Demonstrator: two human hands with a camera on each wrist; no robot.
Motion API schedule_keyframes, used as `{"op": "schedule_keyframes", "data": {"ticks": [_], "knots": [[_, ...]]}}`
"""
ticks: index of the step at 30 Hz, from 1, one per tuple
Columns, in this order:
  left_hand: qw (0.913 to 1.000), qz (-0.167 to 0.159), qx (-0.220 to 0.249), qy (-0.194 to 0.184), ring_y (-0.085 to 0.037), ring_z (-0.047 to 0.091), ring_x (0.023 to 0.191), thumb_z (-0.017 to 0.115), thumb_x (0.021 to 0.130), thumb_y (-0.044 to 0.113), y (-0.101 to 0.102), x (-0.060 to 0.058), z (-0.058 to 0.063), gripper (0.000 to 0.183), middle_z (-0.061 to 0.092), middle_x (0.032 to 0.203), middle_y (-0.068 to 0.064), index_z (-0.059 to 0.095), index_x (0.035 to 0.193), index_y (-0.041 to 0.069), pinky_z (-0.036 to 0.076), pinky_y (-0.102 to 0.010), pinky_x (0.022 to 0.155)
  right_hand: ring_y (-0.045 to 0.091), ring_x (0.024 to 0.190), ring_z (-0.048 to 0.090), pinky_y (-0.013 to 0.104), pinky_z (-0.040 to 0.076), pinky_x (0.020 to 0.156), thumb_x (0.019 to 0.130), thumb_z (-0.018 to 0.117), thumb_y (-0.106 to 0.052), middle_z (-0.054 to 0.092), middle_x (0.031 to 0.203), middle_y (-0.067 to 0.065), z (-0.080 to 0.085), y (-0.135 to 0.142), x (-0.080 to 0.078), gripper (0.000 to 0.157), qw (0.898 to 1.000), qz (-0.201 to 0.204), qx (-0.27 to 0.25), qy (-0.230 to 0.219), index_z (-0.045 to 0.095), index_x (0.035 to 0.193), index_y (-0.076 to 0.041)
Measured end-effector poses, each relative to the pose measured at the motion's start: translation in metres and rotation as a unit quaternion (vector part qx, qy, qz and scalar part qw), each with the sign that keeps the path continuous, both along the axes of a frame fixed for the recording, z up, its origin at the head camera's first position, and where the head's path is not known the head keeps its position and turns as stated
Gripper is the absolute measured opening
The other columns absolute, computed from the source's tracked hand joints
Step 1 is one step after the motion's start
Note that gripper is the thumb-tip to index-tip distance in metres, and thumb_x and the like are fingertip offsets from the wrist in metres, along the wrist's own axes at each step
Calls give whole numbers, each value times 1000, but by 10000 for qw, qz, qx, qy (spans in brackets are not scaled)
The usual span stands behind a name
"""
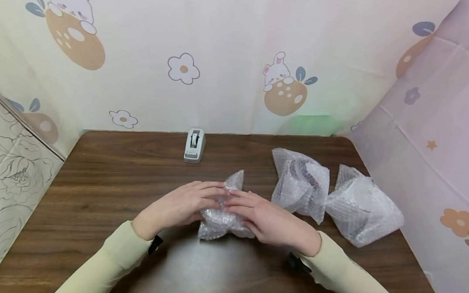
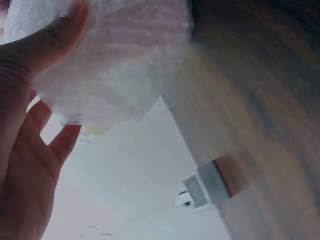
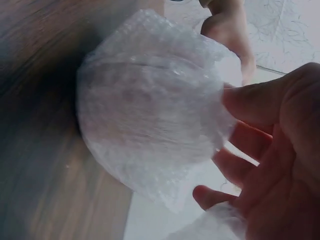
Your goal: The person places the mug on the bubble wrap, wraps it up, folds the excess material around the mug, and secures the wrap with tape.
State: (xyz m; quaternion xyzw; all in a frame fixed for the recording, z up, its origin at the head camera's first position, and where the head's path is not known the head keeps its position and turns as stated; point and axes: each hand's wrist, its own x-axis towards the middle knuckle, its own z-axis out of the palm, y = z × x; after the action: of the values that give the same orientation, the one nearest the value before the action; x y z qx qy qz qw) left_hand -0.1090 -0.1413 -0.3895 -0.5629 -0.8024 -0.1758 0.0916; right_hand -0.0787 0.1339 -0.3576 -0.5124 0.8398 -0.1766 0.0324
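Note:
A bundle in clear bubble wrap (image 1: pixel 217 218) sits on the table in front of me, with loose wrap corners sticking out. My left hand (image 1: pixel 181 205) holds its left side; in the left wrist view the thumb lies across the wrap (image 2: pixel 130 65) and fingers reach behind it. From the right, my right hand (image 1: pixel 272 220) grips the upper part, fingertips close to those of the left. The right wrist view shows its thumb and fingers pinching the gathered wrap (image 3: pixel 150 110). Something pinkish and rounded shows faintly through the layers; its kind is hidden.
A white tape dispenser (image 1: pixel 194 147) stands near the back edge of the brown wooden table (image 1: pixel 119 167). To the right lie two more bubble-wrapped bundles, one nearer the back (image 1: pixel 301 184) and another (image 1: pixel 367 209) by the right edge. A patterned curtain (image 1: pixel 228 98) hangs behind.

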Motion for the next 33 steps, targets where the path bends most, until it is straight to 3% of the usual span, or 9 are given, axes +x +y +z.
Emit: {"op": "schedule_keyframes", "data": {"ticks": [4, 9, 13, 17, 21, 25, 29, 31, 33], "knots": [[9989, 124, 370, -247, -23, 45, 134, 91, 70, 12, -1, -8, -6, 49, 56, 138, -2, 70, 115, 13, 39, -37, 109, 26, 146, 29, 45, 29, 115, 94, 65, -8, 57, 140, 3, -7, -2, 3, 39, 9994, -328, -37, -65, 61, 133, -7], [9929, 696, 612, -741, -22, 45, 128, 92, 68, 15, -7, -9, -10, 68, 51, 140, -6, 60, 127, 10, 45, -37, 102, 22, 147, 28, 53, 32, 112, 96, 57, -13, 60, 134, 1, -15, -10, 12, 33, 9962, -849, 95, 175, 61, 128, -13], [9849, 974, 685, -1259, -22, 39, 133, 94, 67, 20, -15, -4, -12, 80, 45, 147, -6, 55, 136, 11, 44, -40, 103, 31, 147, 26, 63, 33, 107, 97, 52, -12, 60, 133, 0, -18, -14, 18, 30, 9932, -1088, -28, 420, 63, 125, -14], [9750, 1104, 858, -1727, -25, 37, 135, 94, 67, 22, -27, -5, -14, 87, 42, 150, -6, 50, 141, 9, 40, -43, 106, 40, 144, 28, 57, 26, 114, 98, 51, -10, 59, 134, 3, -19, -14, 20, 30, 9923, -1111, -176, 516, 63, 125, -11], [9607, 1336, 1120, -2158, -27, 45, 130, 95, 63, 28, -44, -15, -16, 93, 50, 143, -8, 50, 141, 6, 38, -47, 107, 33, 137, 42, 46, 16, 120, 95, 50, -6, 61, 129, 6, -19, -16, 18, 30, 9932, -977, -277, 577, 63, 122, -7], [9320, 2220, 1435, -2479, -28, 58, 115, 89, 73, 33, -62, -32, -28, 74, 63, 127, -9, 56, 134, 5, 45, -49, 100, 28, 133, 47, 45, 17, 120, 94, 51, -4, 62, 127, 6, -17, -17, 17, 29, 9934, -931, -315, 595, 63, 120, -5], [8775, 3463, 1770, -2805, -29, 63, 104, 78, 88, 33, -72, -50, -45, 50, 66, 118, -12, 60, 126, 5, 49, -49, 91, 33, 140, 38, 44, 18, 119, 96, 53, -5, 61, 131, 6, -16, -16, 18, 28, 9933, -1055, -242, 403, 63, 122, -7], [8521, 3890, 1903, -2940, -32, 62, 105, 74, 91, 35, -72, -59, -53, 48, 64, 119, -14, 60, 125, 4, 49, -50, 90, 36, 143, 32, 43, 24, 117, 97, 54, -7, 60, 133, 4, -16, -15, 20, 28, 9925, -1172, -164, 299, 63, 123, -8], [8329, 4172, 1992, -3041, -33, 60, 108, 73, 92, 37, -69, -69, -58, 49, 62, 121, -15, 60, 126, 4, 48, -50, 91, 36, 144, 30, 43, 32, 114, 98, 55, -8, 59, 135, 3, -16, -14, 22, 28, 9917, -1268, -96, 210, 63, 124, -9]]}}
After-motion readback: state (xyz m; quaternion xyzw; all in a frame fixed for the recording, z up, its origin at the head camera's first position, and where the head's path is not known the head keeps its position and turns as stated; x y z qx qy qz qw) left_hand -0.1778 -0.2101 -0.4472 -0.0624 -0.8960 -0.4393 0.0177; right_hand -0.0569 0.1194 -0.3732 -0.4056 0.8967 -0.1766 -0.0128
